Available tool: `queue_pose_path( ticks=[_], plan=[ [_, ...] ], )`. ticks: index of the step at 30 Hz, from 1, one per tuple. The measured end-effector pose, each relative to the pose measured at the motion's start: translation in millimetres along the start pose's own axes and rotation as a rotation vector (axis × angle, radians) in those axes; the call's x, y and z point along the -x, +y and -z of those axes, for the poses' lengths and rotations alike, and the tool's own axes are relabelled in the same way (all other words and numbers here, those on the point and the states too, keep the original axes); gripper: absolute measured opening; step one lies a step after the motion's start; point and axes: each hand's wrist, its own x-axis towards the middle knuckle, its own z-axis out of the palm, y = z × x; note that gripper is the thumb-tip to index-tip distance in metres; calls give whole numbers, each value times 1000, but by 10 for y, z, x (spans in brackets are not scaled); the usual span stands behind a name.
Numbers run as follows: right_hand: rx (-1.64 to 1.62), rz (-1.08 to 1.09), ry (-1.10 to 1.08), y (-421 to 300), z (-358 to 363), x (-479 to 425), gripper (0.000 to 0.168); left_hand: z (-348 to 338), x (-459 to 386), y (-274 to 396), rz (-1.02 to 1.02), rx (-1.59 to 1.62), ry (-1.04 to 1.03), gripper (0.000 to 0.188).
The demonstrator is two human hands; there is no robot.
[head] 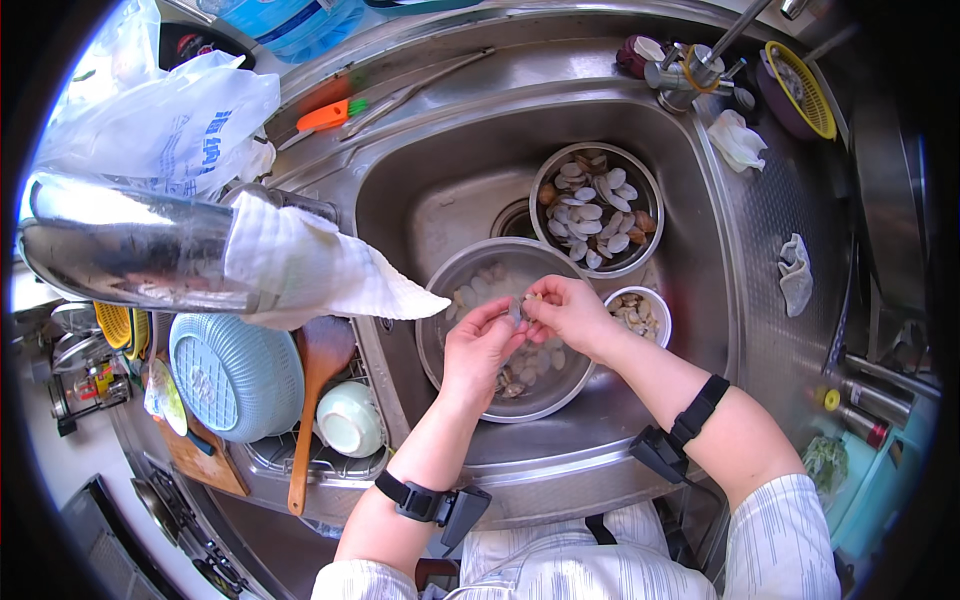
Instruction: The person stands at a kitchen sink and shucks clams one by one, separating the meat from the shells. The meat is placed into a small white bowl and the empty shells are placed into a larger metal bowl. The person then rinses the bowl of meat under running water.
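Note:
My left hand [486,337] pinches a clam shell [515,309] over a wide steel bowl [433,352] of cloudy water with clams in it. Close beside it, my right hand [564,313] grips a small yellowish piece of clam meat [532,297] between thumb and fingers, right at the shell. Behind stands a second steel bowl [537,196] heaped with clam shells [589,214], mostly pale and a few brown. A small white bowl [666,315] holding clam meat [634,312] sits to the right, partly behind my right forearm.
All three bowls stand in a steel sink [450,187]. A white cloth [322,262] over a steel vessel [135,247] juts in from the left. On the left rack are a blue colander [240,375], a wooden spatula [304,435] and a pale green bowl [349,420]. The faucet [694,75] rises behind.

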Motion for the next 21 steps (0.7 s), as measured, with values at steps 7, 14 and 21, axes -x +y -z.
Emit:
queue_pose_path(
  ticks=[7,14,21],
  plan=[
    [72,35,52,-45,-31,18,14,-29,11,-16,-15,-68,-5,32],
    [62,30,98,-70,-53,19,11,-119,74,29,-72,-130,-37,31],
    [3,2,113,-95,36,-2,13,-134,22,30,-43,-101,-27,30]
  ],
)
